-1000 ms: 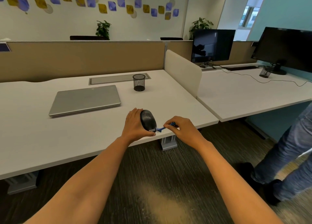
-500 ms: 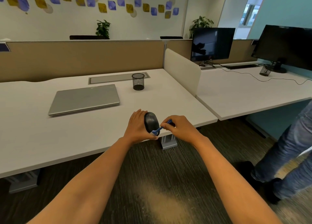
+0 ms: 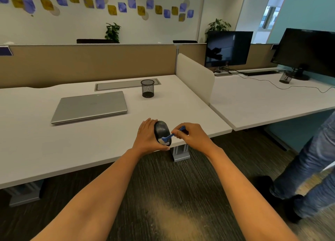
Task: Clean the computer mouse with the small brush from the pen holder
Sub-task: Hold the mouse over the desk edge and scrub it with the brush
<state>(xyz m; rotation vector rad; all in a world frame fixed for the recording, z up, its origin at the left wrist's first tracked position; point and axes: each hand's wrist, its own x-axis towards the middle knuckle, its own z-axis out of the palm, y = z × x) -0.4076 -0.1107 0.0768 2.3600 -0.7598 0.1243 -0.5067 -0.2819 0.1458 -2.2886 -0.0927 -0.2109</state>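
The left hand (image 3: 147, 137) has its fingers wrapped round the far side of a black computer mouse (image 3: 161, 131), thumb under the near end, holding it at the near edge of the white counter (image 3: 54, 141). Whether the mouse touches the surface I cannot tell. A small white label sits on its near end.

The right hand (image 3: 193, 135), at 3 o'clock from the mouse, pinches the blue handle of the small brush (image 3: 172, 135) between thumb and curled fingers. The handle slants down toward 8 o'clock, and its pale bristles lie against the near end of the mouse, just above the label.

From the mouse, the black mesh pen holder (image 3: 147, 88) stands upright at 12 o'clock, well apart. A closed grey laptop (image 3: 90, 106) lies flat at 10 o'clock. At 1 o'clock a low white divider (image 3: 195, 77) separates this counter from the next, where two dark monitors (image 3: 228, 48) stand. At 4 o'clock another person's leg in jeans (image 3: 308, 168) stands on the carpet.
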